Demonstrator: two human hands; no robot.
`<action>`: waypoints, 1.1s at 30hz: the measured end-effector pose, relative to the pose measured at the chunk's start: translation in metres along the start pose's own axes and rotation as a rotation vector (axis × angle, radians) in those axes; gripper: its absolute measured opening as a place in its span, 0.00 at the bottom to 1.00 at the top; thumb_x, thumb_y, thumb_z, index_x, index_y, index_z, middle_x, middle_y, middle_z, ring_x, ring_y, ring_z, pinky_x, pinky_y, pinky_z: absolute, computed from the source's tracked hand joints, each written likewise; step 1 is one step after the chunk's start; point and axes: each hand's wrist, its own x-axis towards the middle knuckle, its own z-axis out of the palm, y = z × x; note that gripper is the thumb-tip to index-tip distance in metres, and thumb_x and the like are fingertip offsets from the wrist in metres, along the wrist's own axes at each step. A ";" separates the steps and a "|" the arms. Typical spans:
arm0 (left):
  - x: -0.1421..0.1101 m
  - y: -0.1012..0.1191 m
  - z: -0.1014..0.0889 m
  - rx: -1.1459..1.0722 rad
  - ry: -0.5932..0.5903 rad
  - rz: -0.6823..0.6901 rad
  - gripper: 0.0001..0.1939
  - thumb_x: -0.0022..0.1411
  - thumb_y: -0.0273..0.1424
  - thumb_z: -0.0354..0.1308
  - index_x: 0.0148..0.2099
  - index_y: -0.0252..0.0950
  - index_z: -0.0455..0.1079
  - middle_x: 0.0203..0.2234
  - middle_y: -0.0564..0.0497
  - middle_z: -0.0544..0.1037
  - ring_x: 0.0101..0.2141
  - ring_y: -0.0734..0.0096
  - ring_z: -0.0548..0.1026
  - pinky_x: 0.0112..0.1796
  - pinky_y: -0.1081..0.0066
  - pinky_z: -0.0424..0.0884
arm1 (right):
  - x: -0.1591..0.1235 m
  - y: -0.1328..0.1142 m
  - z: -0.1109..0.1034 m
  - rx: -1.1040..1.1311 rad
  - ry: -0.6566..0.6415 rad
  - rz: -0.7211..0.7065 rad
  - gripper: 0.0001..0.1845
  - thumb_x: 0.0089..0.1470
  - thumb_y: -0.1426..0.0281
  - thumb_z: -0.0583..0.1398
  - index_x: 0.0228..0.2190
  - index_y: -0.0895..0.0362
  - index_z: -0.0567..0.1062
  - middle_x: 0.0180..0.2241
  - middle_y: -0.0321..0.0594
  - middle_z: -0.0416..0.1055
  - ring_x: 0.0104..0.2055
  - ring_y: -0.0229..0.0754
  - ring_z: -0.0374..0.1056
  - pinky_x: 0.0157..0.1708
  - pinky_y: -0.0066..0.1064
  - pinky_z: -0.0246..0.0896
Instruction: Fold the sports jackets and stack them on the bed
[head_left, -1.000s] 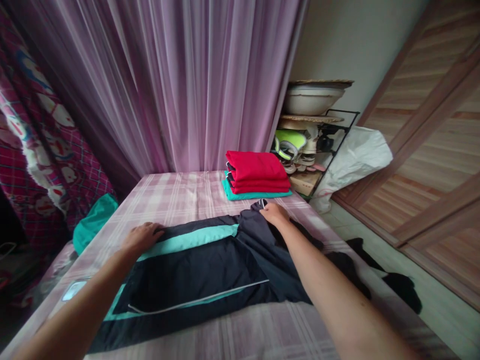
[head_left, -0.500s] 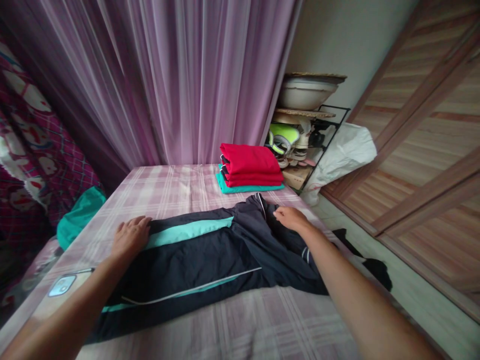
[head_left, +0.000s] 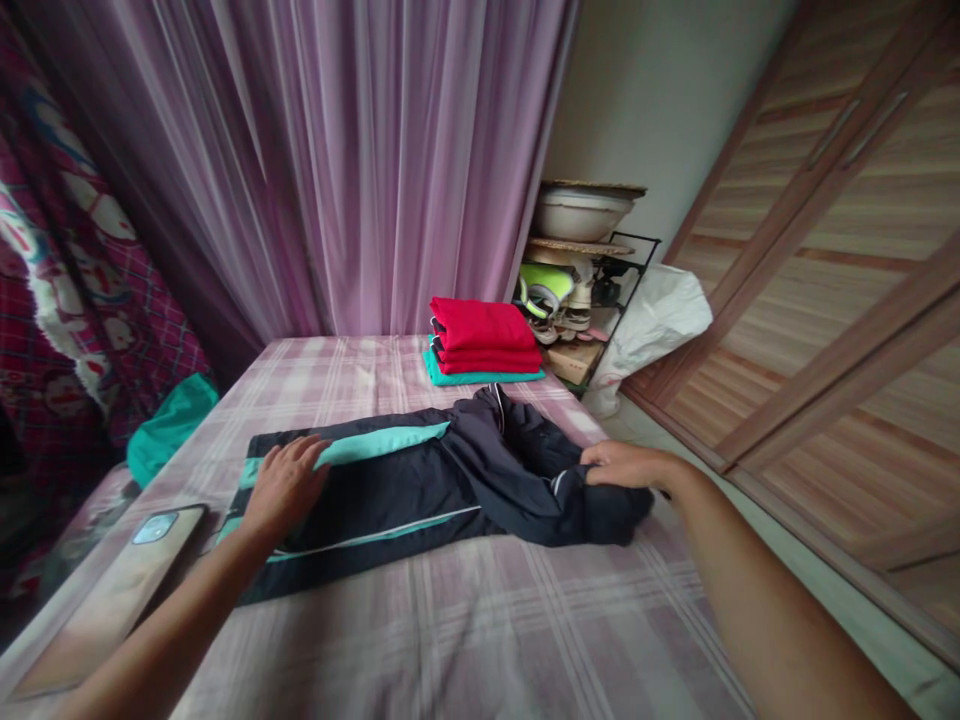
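Observation:
A dark navy sports garment (head_left: 397, 495) with teal panels and white piping lies lengthwise across the bed, its right end bunched up. My left hand (head_left: 289, 485) rests flat on the garment's left part, fingers stretched out. At the bunched end, my right hand (head_left: 619, 465) grips the dark cloth beside a white-striped edge; its fingertips are partly hidden in the folds. Behind the garment sits a neat stack of folded red clothes (head_left: 487, 335), with a folded teal piece (head_left: 487, 378) at the bottom.
A phone (head_left: 112, 605) lies by my left forearm on the plaid bedsheet (head_left: 480, 640). Teal cloth (head_left: 169, 425) hangs at the left edge. Beyond the right corner stand a rack (head_left: 637, 270) with shoes and a basin, a white bag (head_left: 660, 310) and a wooden wardrobe (head_left: 817, 260).
The garment's right end, which hung toward the bed's right edge, is now gathered in on the bed. My right hand has shifted right along it. The view has turned slightly.

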 end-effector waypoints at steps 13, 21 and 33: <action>0.001 0.091 -0.095 -1.217 -0.019 -0.117 0.40 0.65 0.59 0.40 0.68 0.36 0.56 0.63 0.37 0.66 0.59 0.51 0.69 0.56 0.50 0.67 | 0.029 -0.155 0.022 1.064 0.010 -0.633 0.30 0.60 0.53 0.57 0.61 0.47 0.63 0.57 0.41 0.71 0.53 0.42 0.71 0.52 0.38 0.66; -0.060 0.038 -0.079 -1.056 -0.006 -0.362 0.42 0.55 0.58 0.58 0.66 0.43 0.59 0.63 0.40 0.66 0.60 0.46 0.67 0.53 0.52 0.71 | 0.098 -0.094 0.050 0.400 0.423 -0.315 0.17 0.53 0.77 0.58 0.43 0.53 0.79 0.48 0.42 0.77 0.50 0.45 0.73 0.54 0.40 0.65; -0.083 0.028 -0.032 -0.293 -0.234 -0.207 0.35 0.56 0.33 0.56 0.66 0.40 0.57 0.53 0.43 0.75 0.48 0.55 0.77 0.48 0.58 0.73 | 0.147 -0.100 0.049 -0.475 0.385 -0.426 0.24 0.53 0.75 0.60 0.51 0.49 0.76 0.58 0.41 0.70 0.61 0.50 0.61 0.58 0.46 0.54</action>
